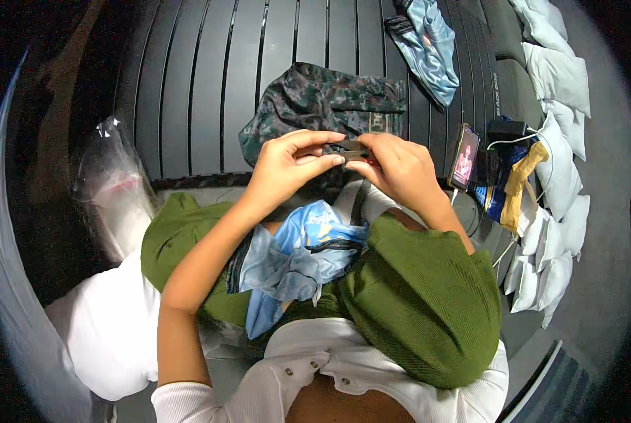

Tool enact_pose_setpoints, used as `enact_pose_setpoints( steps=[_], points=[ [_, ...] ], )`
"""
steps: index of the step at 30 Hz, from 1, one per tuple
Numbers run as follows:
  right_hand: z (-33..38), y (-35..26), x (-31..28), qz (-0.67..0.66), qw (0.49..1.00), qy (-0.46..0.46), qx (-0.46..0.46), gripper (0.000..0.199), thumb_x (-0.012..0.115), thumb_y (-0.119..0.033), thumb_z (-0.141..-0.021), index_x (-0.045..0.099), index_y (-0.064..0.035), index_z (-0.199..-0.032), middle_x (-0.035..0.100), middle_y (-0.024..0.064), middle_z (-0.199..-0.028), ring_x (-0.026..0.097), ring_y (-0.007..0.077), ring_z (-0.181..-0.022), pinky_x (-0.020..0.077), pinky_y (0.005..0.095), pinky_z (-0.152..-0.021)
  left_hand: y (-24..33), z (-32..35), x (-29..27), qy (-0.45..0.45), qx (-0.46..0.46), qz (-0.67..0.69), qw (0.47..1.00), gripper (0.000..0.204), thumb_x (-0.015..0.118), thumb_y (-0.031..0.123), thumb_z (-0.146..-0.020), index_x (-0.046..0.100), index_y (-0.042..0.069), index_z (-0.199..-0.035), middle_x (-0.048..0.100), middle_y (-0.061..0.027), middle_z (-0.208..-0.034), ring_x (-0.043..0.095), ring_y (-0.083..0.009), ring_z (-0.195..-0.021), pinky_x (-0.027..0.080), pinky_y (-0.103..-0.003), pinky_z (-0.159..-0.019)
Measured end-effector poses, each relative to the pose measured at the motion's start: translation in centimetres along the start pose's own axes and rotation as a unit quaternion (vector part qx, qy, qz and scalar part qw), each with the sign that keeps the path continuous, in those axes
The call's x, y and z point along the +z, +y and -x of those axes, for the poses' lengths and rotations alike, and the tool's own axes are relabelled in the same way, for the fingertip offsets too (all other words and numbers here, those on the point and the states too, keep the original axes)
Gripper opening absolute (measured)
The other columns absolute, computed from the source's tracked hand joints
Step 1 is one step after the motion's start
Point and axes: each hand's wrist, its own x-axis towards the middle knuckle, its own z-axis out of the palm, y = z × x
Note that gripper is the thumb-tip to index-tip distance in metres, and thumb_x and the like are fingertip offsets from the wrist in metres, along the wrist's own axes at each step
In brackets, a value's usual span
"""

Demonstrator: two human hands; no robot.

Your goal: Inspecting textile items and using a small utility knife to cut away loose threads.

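Note:
Both hands are raised over my lap, in front of the slatted table. Between their fingertips is a small grey flat piece [353, 149], made of two narrow strips and partly covered by the fingers; its exact kind I cannot make out. My left hand [286, 163] pinches its left end with thumb and fingers closed. At its right end, my right hand [402, 168] also grips it with closed fingers. Below them, a crumpled light blue satin garment [305, 243] with dark trim lies over my lap. Just beyond the hands, a dark camouflage garment [319, 95] rests on the table.
The dark slatted table [202, 84] carries another light blue garment [428, 53] at the far right. A lit phone [463, 158] stands at the right beside a black box [506, 130] with a white cable. White pillow-like packs [555, 74] line the right side. A clear plastic bag [114, 190] is at left.

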Motion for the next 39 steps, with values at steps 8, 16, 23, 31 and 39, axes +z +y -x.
enact_pose_setpoints(
  steps=[8, 16, 23, 31, 39],
  points=[
    [-0.19, -0.30, -0.01, 0.047, 0.999, -0.005, -0.020, 0.036, 0.071, -0.026, -0.067, 0.056, -0.0029, -0.090, 0.059, 0.0089, -0.073, 0.059, 0.0219, -0.061, 0.0477, 0.0299, -0.053, -0.25, 0.09, -0.08, 0.011, -0.005, -0.020, 1.000, 0.030, 0.063, 0.001, -0.076, 0.058, -0.002, -0.106, 0.060, -0.0077, -0.099, 0.059, -0.0130, -0.088, 0.048, -0.024, -0.081],
    [-0.29, -0.36, 0.02, 0.071, 0.997, -0.003, -0.038, 0.035, 0.071, -0.026, -0.066, 0.056, -0.0032, -0.089, 0.058, 0.0076, -0.070, 0.059, 0.0210, -0.061, 0.0471, 0.0297, -0.052, -0.20, 0.06, -0.13, 0.010, -0.002, -0.039, 0.999, 0.030, 0.063, 0.002, -0.076, 0.059, -0.002, -0.105, 0.060, -0.0078, -0.098, 0.059, -0.0129, -0.087, 0.048, -0.024, -0.079],
    [-0.30, -0.35, 0.25, 0.072, 0.996, -0.011, -0.053, 0.033, 0.070, -0.022, -0.067, 0.055, -0.0029, -0.089, 0.055, 0.0067, -0.067, 0.057, 0.0205, -0.058, 0.0458, 0.0301, -0.050, -0.10, -0.01, -0.15, 0.005, -0.013, -0.047, 0.999, 0.031, 0.064, 0.003, -0.076, 0.059, -0.002, -0.106, 0.060, -0.0069, -0.097, 0.059, -0.0127, -0.087, 0.048, -0.024, -0.079],
    [-0.22, -0.29, 0.40, 0.047, 0.998, -0.009, -0.042, 0.033, 0.069, -0.023, -0.069, 0.055, -0.0027, -0.091, 0.056, 0.0072, -0.069, 0.058, 0.0220, -0.059, 0.0468, 0.0309, -0.051, 0.17, 0.07, -0.23, 0.005, 0.009, -0.107, 0.994, 0.032, 0.064, 0.001, -0.075, 0.059, -0.002, -0.107, 0.057, -0.0080, -0.100, 0.058, -0.0139, -0.089, 0.049, -0.025, -0.081],
    [-0.21, -0.24, 0.19, 0.060, 0.996, -0.023, -0.057, 0.033, 0.069, -0.024, -0.069, 0.055, -0.0028, -0.089, 0.056, 0.0063, -0.068, 0.057, 0.0204, -0.057, 0.0458, 0.0295, -0.050, 0.28, 0.08, -0.23, -0.010, -0.002, -0.108, 0.994, 0.033, 0.065, 0.004, -0.075, 0.059, 0.001, -0.107, 0.058, -0.0061, -0.098, 0.057, -0.0117, -0.089, 0.048, -0.024, -0.079]
  ],
)
